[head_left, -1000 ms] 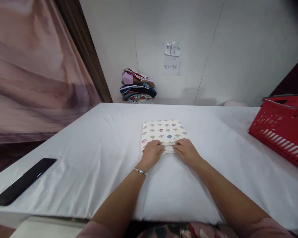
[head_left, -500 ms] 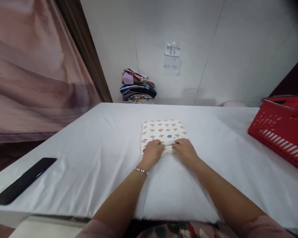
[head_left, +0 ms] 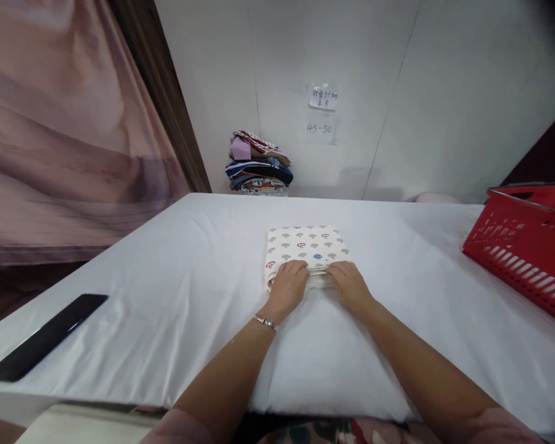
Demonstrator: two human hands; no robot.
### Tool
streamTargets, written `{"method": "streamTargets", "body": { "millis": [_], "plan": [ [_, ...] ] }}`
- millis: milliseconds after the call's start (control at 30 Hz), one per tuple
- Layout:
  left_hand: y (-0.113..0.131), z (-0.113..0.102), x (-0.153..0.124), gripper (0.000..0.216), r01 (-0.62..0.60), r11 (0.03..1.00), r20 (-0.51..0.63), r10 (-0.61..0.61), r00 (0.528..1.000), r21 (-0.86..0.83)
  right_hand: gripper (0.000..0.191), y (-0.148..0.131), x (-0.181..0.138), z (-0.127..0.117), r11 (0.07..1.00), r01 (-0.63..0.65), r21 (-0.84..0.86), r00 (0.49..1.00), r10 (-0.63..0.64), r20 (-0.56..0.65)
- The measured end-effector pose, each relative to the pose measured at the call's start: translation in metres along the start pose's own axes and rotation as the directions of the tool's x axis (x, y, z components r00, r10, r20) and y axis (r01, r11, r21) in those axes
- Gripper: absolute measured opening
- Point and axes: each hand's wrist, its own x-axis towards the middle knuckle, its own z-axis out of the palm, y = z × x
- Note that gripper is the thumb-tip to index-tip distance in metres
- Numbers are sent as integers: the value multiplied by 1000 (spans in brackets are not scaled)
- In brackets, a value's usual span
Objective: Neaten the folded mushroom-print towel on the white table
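White-covered, one table (head_left: 198, 271) spans our view; one red basket (head_left: 531, 237) stands at its right. We see one folded cloth (head_left: 308, 245) at mid-table, layered edge towards us, long axis apparently left to right. Two hands, our left hand (head_left: 288, 287) and right hand (head_left: 349, 286), are clamped on that near edge.
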Motion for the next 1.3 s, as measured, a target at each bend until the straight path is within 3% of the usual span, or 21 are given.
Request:
{"method": "streamTargets", "body": {
  "millis": [300, 567, 867, 1067, 1300],
  "plan": [
    [0, -1, 1, 16, -3, 1000, 17, 3, 1000, 1, 20, -1, 2, -2, 998, -43, 46, 997, 40, 64],
    [-2, 3, 0, 15, 29, 999, 55, -27, 998, -33, 21, 3, 0, 4, 1000, -20, -17, 1000, 20, 16],
    [-5, -3, 0, 18, 70, 998, 96, -70, 993, 5, 23, 4, -3, -1, 999, 4, 39, 1000, -5, 14],
    [-4, -5, -1, 13, 57, 998, 125, -60, 990, 25, 24, 4, -5, -2, 999, -10, 50, 996, 5, 91],
    [-5, -9, -5, 24, 13, 1000, 142, -11, 990, -14, 22, 4, -6, -3, 996, 0, 85, 996, -8, 93]
  ]
}}
